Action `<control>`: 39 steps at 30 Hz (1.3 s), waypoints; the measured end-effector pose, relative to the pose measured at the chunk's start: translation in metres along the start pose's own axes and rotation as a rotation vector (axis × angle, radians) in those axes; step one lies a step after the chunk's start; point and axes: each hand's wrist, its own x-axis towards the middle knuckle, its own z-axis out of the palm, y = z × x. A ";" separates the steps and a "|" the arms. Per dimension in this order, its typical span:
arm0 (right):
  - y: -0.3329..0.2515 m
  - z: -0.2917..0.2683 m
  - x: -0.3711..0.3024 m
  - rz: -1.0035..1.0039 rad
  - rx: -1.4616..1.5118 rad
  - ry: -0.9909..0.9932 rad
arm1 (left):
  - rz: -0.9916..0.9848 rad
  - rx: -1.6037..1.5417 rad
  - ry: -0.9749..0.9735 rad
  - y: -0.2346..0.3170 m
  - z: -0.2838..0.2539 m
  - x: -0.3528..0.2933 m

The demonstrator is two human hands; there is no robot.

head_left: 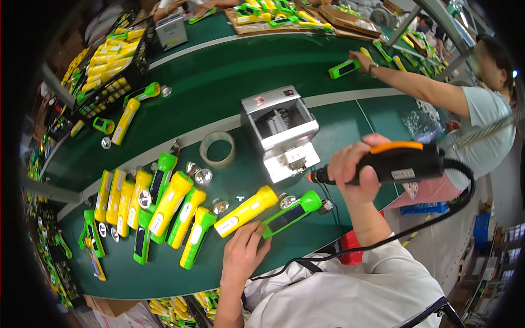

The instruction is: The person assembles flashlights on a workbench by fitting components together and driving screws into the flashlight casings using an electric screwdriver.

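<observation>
My right hand (354,172) is wrapped round a black electric screwdriver (404,164) with an orange lever, its tip pointing left beside the silver screw feeder (281,128). At the near side of the bench, my left hand (243,252) grips the tail end of a green flashlight (290,217) with a dark panel on its side. A loose reflector head (326,206) lies by that flashlight's front end. Touching distance away is a yellow flashlight body (246,210), and another shiny reflector (286,200) sits between the two.
Several yellow and green flashlights (172,202) lie in a row at left. A tape roll (217,149) stands left of the feeder. Beyond runs a green conveyor (208,71) with a black crate (109,93). At right, a co-worker's hand (361,59) holds a green flashlight (344,69).
</observation>
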 end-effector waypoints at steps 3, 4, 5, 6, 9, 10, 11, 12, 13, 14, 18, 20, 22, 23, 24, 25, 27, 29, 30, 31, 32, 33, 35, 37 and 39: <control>0.016 -0.004 0.017 -0.069 0.023 -0.075 | 0.016 0.113 -0.022 0.017 -0.003 0.016; 0.020 -0.004 0.018 -0.066 0.024 -0.064 | 0.016 0.115 -0.033 0.019 0.002 0.021; 0.024 -0.004 0.019 -0.060 0.012 -0.092 | 0.060 0.108 -0.049 0.021 0.007 0.027; 0.027 -0.004 0.019 -0.053 0.000 -0.121 | 0.103 0.102 -0.063 0.022 0.012 0.032; 0.035 -0.012 0.014 -0.057 -0.062 -0.142 | 0.096 0.133 -0.112 0.023 0.023 0.041; 0.037 -0.013 0.012 -0.069 -0.104 -0.182 | 0.072 0.135 -0.127 0.022 0.026 0.041; 0.038 -0.014 0.012 -0.077 -0.122 -0.203 | 0.070 0.134 -0.129 0.021 0.028 0.041; 0.039 -0.014 0.013 -0.075 -0.121 -0.202 | 0.055 0.144 -0.133 0.020 0.029 0.040; 0.039 -0.015 0.015 -0.053 -0.151 -0.244 | 0.038 0.152 -0.136 0.019 0.030 0.039; 0.038 -0.014 0.016 -0.030 -0.179 -0.287 | 0.034 0.150 -0.136 0.018 0.030 0.039; 0.026 0.009 0.039 0.338 -0.207 -0.146 | 0.037 0.117 -0.162 0.019 0.026 0.043; 0.034 0.015 0.047 0.375 -0.147 -0.097 | 0.037 0.119 -0.177 0.018 0.020 0.043; 0.030 0.016 0.051 0.366 -0.091 -0.101 | 0.071 0.178 -0.196 0.017 0.017 0.041; 0.026 0.013 0.049 0.402 -0.098 -0.069 | 0.075 0.199 -0.223 0.018 0.016 0.041; 0.022 0.010 0.046 0.438 -0.106 -0.037 | 0.074 0.193 -0.223 0.021 0.016 0.045; 0.021 0.009 0.040 0.451 -0.042 -0.050 | 0.059 0.157 -0.204 0.024 0.016 0.048; 0.015 0.010 0.023 0.381 -0.042 -0.046 | 0.046 0.090 -0.136 0.025 0.024 0.048; 0.013 0.009 0.009 0.305 0.018 -0.087 | 0.045 0.078 -0.099 0.019 0.031 0.043; 0.005 0.009 0.001 0.365 0.013 -0.075 | 0.050 0.068 -0.062 0.017 0.033 0.041; 0.000 0.009 -0.008 0.381 0.005 -0.088 | 0.060 0.086 -0.057 0.017 0.033 0.040; -0.002 0.008 -0.013 0.398 -0.003 -0.101 | 0.057 0.084 -0.058 0.016 0.034 0.040; 0.001 -0.002 -0.018 0.376 -0.107 -0.220 | 0.052 0.075 -0.052 0.015 0.035 0.039; 0.003 0.002 -0.027 0.386 -0.090 -0.211 | 0.047 0.068 -0.046 0.014 0.036 0.039; 0.006 0.002 -0.034 0.385 -0.064 -0.207 | 0.050 0.064 -0.041 0.013 0.037 0.038; 0.008 0.002 -0.034 0.379 -0.049 -0.221 | 0.054 0.066 -0.035 0.014 0.038 0.039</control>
